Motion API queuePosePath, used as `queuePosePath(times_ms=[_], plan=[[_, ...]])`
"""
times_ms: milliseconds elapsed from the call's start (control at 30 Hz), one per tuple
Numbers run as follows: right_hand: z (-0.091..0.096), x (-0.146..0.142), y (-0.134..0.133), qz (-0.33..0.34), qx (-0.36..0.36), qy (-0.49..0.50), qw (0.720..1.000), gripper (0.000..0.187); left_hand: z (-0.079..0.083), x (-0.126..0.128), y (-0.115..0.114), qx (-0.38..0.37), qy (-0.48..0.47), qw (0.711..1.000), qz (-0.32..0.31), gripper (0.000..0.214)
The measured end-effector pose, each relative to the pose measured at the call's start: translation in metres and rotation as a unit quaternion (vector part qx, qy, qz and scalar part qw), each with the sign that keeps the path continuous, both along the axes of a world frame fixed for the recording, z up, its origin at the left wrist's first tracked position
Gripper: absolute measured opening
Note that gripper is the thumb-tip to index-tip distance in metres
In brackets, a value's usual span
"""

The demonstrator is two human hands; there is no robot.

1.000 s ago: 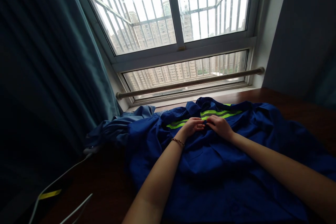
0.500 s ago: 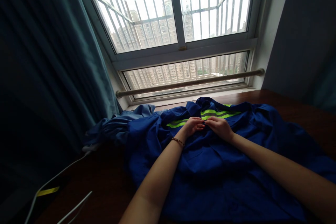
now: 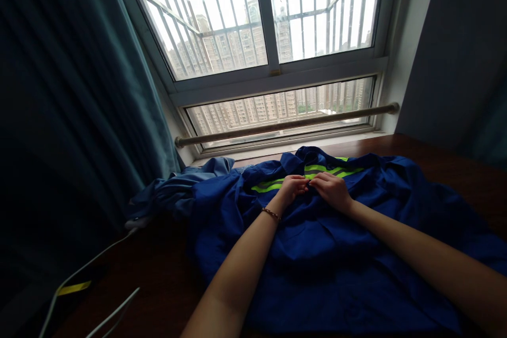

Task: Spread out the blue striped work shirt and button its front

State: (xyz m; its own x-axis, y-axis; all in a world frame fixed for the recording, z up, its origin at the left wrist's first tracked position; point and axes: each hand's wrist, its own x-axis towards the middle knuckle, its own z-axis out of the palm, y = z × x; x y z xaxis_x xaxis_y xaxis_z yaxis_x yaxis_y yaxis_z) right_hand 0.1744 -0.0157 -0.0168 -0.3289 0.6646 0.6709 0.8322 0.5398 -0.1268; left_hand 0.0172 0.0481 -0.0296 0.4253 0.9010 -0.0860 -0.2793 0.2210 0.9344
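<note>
A blue work jacket [image 3: 317,253] with bright yellow-green and grey reflective stripes lies spread out in loose folds before me. Both hands meet at its front opening, near the stripes. My left hand [image 3: 293,188], with a beaded bracelet at the wrist, has its fingers closed in a pinch on the jacket's front edge. Fingertip to fingertip with it, my right hand [image 3: 331,190] pinches the same edge from the right. Whatever small part of the front lies between the fingertips is too small and dark to make out.
The jacket rests on a dark wooden surface [image 3: 400,145] below a barred window with a horizontal rail [image 3: 285,127]. Left are a blue curtain [image 3: 130,90], bunched lighter blue cloth [image 3: 174,187], a white cable [image 3: 95,256] and a yellow strip [image 3: 74,288].
Both hands stay at the same spot on the jacket front. My left wrist has turned slightly and its fingers are curled in more. The jacket has barely shifted.
</note>
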Motion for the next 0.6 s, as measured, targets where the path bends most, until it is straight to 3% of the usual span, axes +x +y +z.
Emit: queuePosePath(times_ms=[133,233,433,600], plan=[[-0.003,0.001,0.008,-0.014,-0.032,0.097,0.995,0.022,-0.001,0.002,0.001,0.026,0.019,0.999,0.031,0.022],[-0.005,0.003,0.015,-0.008,-0.077,0.176,0.981,0.019,-0.001,0.001,0.0,0.049,0.023,0.998,0.021,0.023],[-0.006,0.005,0.02,0.003,-0.116,0.244,0.963,0.019,-0.001,0.001,-0.003,0.077,0.036,0.996,0.008,0.023],[-0.015,0.006,0.028,0.017,-0.213,0.378,0.901,0.025,0.001,0.002,-0.005,0.092,0.042,0.995,0.024,0.025]])
